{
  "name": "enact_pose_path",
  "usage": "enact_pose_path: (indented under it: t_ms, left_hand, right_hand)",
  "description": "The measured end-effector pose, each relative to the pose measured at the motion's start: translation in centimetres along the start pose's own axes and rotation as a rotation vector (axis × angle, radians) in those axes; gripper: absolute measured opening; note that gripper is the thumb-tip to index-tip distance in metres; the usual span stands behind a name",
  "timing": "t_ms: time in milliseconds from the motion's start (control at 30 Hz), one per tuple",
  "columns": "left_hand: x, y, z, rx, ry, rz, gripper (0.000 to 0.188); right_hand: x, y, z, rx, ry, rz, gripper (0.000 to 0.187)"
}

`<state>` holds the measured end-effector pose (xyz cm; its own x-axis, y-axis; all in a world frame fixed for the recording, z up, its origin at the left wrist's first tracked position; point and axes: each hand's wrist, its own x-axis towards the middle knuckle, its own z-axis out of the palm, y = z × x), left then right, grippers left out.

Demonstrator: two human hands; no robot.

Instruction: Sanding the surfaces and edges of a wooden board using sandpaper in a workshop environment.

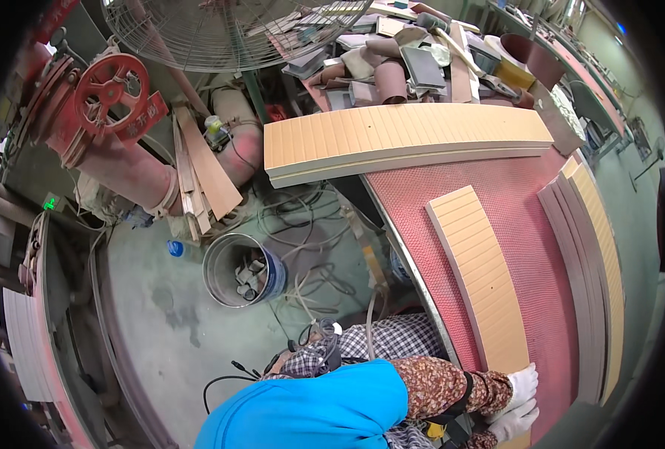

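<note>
A long, curved tan panel (482,277) with grooves across its face lies on the red textured mat (407,194). My left hand (520,386), in a white glove, is on the panel's near part, its fingers closed over the right edge. Just below it, my right hand (513,423), also gloved, reaches across the same panel with fingers at that edge. Both palms cover part of the panel, and its lower end runs out toward the picture's bottom. Floral sleeves cover my forearms.
Stacked curved panels (590,277) stand along the mat's right side; another stack (407,135) spans its far end. Behind lies a heap of scraps (415,63). Left of the table are a metal bucket (269,273), loose hoses (310,217), a red valve wheel (112,97) and a large fan (235,34).
</note>
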<state>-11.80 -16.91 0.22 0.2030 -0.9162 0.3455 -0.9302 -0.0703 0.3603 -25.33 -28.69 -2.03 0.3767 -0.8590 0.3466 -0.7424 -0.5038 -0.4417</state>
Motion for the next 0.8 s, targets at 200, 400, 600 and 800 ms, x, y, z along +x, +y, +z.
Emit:
enact_pose_path:
  t_ms: [200,400,600,800]
  left_hand:
    - [-0.5,-0.7,-2.3,-0.048,-0.103,-0.006,0.078]
    - [0.3,-0.1,-0.4,-0.036,-0.066,-0.004,0.074]
    - [1.3,-0.5,4.1,-0.018,0.141,-0.075,0.064]
    - [1.7,0.5,3.1,-0.026,0.138,-0.091,0.039]
  right_hand:
    - [-0.8,-2.2,-0.1,0.085,-0.014,-0.006,0.058]
    - [-1.1,-1.9,-0.1,0.116,0.002,0.021,0.056]
    - [-2.3,-4.9,-0.1,0.278,0.485,-0.793,0.044]
    - [-3.9,-8.2,-3.7,-0.23,0.086,-0.112,0.041]
